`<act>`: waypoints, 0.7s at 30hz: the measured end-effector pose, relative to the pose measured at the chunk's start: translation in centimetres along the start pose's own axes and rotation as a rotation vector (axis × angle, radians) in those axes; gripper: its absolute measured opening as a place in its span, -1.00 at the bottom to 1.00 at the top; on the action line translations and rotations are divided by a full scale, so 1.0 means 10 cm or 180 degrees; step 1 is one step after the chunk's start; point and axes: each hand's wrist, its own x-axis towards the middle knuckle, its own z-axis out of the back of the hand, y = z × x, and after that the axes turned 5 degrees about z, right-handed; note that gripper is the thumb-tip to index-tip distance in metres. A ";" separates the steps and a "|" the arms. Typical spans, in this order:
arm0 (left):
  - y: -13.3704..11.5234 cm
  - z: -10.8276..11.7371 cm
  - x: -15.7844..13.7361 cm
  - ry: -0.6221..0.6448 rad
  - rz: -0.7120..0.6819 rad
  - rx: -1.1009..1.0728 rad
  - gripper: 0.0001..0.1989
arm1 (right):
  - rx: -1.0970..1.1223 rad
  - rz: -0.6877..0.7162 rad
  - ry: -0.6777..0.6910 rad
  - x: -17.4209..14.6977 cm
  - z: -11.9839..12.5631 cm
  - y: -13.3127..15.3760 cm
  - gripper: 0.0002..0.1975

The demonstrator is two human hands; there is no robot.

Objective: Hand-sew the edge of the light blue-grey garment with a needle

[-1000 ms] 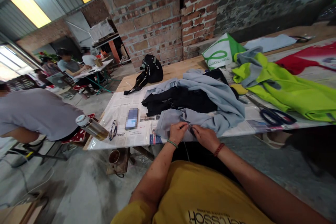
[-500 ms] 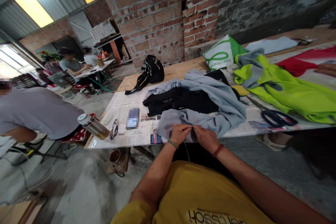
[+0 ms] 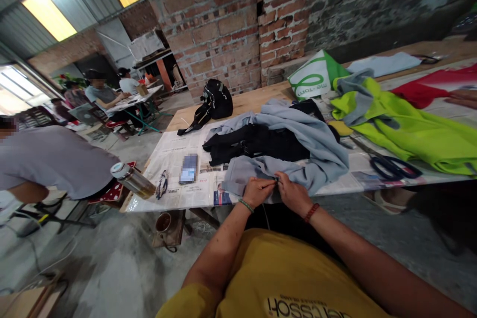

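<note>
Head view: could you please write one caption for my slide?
Left hand and right hand close together at the grey cloth, scissors lying to the right on a newspaper-covered table.

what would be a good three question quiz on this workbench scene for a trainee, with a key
1. Multiple choice: which cloth is nearest the bare left hand and bare right hand? A) bright red; B) crumpled grey cloth; C) pale white.
2. True or false: dark-handled metal scissors lie beside the bright yellow-green fabric garment.
3. Fill in: the flat rectangular phone lies over sheets of printed ____.

Key: 1. B; 2. True; 3. newspaper.
</note>
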 end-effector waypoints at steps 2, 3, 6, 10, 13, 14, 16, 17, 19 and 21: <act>0.01 0.00 0.00 -0.0075 -0.0033 0.0058 -0.85 | 0.0276 0.0219 -0.0088 0.01 0.01 -0.05 -0.59; 0.02 0.00 -0.01 -0.0104 -0.0029 0.0089 -0.85 | 0.0460 0.0300 -0.0148 0.01 0.02 -0.08 -0.59; 0.02 0.00 -0.01 -0.0101 -0.0002 0.0123 -0.84 | 0.0907 0.0244 -0.0512 0.03 0.10 -0.18 -0.66; -0.01 0.01 -0.01 -0.0053 -0.0057 0.0185 -0.83 | 0.0953 0.0008 -0.0898 0.14 0.30 -0.24 -0.72; -0.02 0.02 -0.01 -0.0090 -0.0124 0.0353 -0.82 | 0.0963 -0.0073 -0.0530 0.32 0.42 -0.19 -0.72; -0.02 0.01 -0.02 -0.0101 -0.0142 0.0455 -0.82 | 0.0955 -0.0075 -0.0320 0.38 0.44 -0.16 -0.72; -0.01 0.01 -0.03 -0.0114 -0.0165 0.0706 -0.82 | 0.0879 -0.0028 0.0156 0.51 0.45 -0.11 -0.68; 0.00 0.00 -0.03 -0.0121 -0.0169 0.0829 -0.82 | 0.0838 0.0000 0.0373 0.56 0.43 -0.09 -0.66; 0.01 0.00 -0.05 -0.0148 -0.0170 0.1022 -0.82 | 0.0813 0.0016 0.0731 0.63 0.39 -0.06 -0.67; 0.01 -0.01 -0.05 -0.0141 -0.0183 0.1128 -0.82 | 0.0910 -0.0074 0.0920 0.65 0.33 -0.07 -0.72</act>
